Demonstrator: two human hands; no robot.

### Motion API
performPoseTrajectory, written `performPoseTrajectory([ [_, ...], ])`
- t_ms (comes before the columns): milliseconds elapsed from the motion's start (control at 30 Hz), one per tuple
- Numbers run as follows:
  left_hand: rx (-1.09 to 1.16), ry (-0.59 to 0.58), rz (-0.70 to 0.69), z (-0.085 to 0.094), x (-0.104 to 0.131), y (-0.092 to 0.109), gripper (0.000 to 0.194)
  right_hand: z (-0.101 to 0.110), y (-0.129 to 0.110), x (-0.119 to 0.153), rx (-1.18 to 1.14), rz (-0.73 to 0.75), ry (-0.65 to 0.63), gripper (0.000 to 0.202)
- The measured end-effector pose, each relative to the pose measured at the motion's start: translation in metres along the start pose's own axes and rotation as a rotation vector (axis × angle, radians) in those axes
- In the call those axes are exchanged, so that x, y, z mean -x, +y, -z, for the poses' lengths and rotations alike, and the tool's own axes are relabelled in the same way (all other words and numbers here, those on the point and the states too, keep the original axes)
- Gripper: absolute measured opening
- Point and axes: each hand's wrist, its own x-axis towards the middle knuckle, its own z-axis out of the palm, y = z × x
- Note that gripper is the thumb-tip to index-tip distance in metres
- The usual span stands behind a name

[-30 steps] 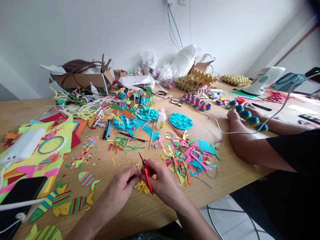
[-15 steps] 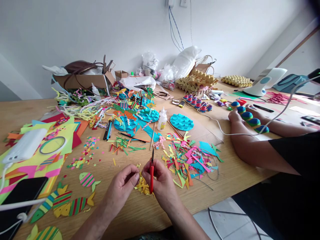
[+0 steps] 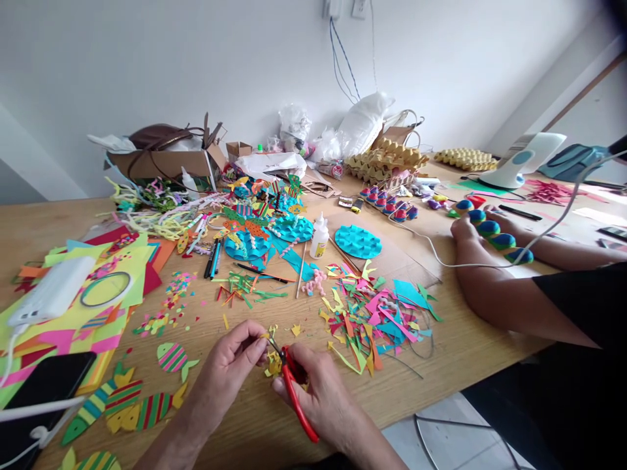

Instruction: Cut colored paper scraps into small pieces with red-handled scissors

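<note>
Scissors (image 3: pixel 296 395) slant diagonally, pointing forward and left.

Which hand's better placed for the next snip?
Right hand, probably: it holds the red-handled scissors, tips toward the left hand, which appears to pinch a small yellow paper piece.

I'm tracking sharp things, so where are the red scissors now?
In the head view, the red scissors are in the right hand, low centre, tips close to the left hand.
</note>
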Motion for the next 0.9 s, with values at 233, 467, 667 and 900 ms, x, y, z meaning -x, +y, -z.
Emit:
performPoseTrajectory([
  [233, -0.005, -0.029, 0.015, -0.0017, 0.002, 0.001, 0.016, -0.0038, 0.0046, -0.0017, 0.067, 0.05, 0.014, 0.034],
  [467, -0.036, -0.031, 0.034, -0.004, 0.0014, 0.0003, 0.015, -0.0074, 0.0093, -0.0009, 0.114, 0.076, 0.076, 0.037],
  [667, -0.093, -0.046, 0.043, -0.0051, -0.0004, 0.0035, 0.016, -0.0057, 0.0076, -0.0001, 0.124, 0.02, 0.083, 0.04],
  [900, -0.127, -0.052, 0.045, -0.0035, 0.0007, 0.0043, 0.016, -0.004, 0.0089, 0.0008, 0.137, 0.003, 0.065, 0.042],
])
